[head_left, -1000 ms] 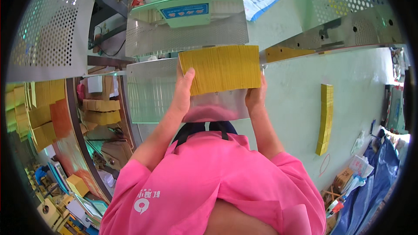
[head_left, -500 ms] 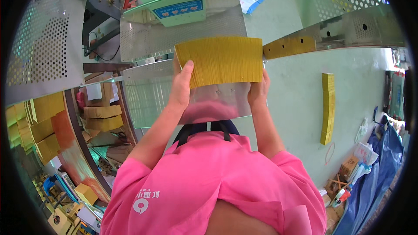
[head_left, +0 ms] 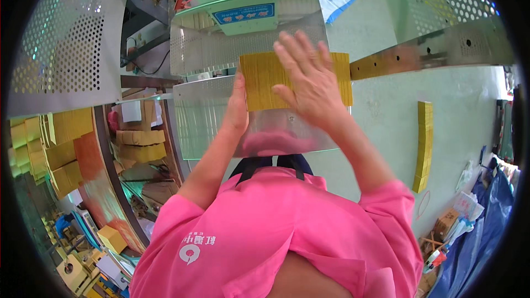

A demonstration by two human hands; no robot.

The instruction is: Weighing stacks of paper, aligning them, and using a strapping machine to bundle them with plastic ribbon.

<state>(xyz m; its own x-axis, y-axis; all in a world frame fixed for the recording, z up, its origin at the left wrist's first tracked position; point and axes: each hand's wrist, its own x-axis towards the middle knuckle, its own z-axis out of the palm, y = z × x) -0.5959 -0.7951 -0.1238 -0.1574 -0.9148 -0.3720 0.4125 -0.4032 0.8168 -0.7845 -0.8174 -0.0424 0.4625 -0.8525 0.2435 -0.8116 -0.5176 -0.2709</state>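
The blurred right hand (head_left: 310,84) hides part of the yellow stack (head_left: 260,80); contact is unclear. The stack hides most fingers of the left hand (head_left: 237,104) and part of the far edge of the metal surface (head_left: 205,111).

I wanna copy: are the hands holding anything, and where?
Left hand holds the yellow stack by its left end; right hand spreads over it, contact unclear.

Yellow sheet stack (head_left: 261,81): paper by look, matt, finely ridged. Lower plate (head_left: 271,122): smooth metal, glossy, mirror-like refl. of pink shirt (head_left: 270,209); shirt itself soft cloth, matt. Perf. panel (head_left: 72,49), L: metal, dull sheen. Drilled bar (head_left: 414,54): metal, semi-gloss. Floor (head_left: 383,132): smooth, slight sheen. Blue tarp (head_left: 479,232): plastic-looking, creased, semi-gl.
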